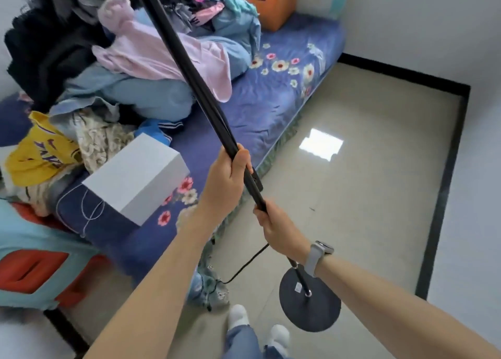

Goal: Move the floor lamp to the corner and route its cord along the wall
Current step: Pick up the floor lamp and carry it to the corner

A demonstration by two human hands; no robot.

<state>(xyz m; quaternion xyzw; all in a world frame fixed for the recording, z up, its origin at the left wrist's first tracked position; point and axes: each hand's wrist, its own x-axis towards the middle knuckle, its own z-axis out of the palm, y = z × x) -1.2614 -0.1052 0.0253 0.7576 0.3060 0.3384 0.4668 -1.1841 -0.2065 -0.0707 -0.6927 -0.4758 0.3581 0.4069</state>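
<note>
Pale glossy floor tiles (366,168) fill the right of our view, edged by a black skirting strip (444,185) under white walls, and a bed (276,98) with a blue flowered sheet runs along the left. We hold the floor lamp (203,92) tilted by its black pole: our left hand (230,177) is wrapped around the pole higher up, and our right hand (279,231), with a grey watch (317,258) on the wrist, is closed around it lower down. Its round dark base (310,301) sits low by our feet, though we cannot tell whether it touches the floor. Its black cord (244,266) trails from near our right hand towards the bed's edge. On the bed lie a heap of clothes (130,60), a white box (138,177) and an orange bin (271,0).
</note>
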